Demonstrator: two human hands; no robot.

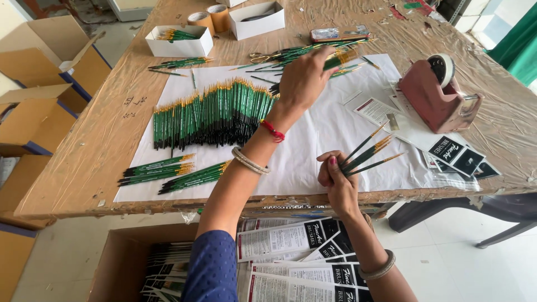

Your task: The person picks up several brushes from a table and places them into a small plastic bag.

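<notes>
My left hand (305, 78) pinched green paintbrushes (341, 59) at the bench's (84, 162) far side; my right hand (335, 179) gripped a brush fan (366, 154). White paper (313, 145) lay beneath, cardboard boxes (39, 84) leftward.

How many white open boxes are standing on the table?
2. One white box holding green brushes stands at the far left side of the table; the other white box stands farther right, by the tape rolls. More may lie beyond view.

green brushes (215, 114), gold ferrules; pink tape dispenser (433, 95)
</notes>
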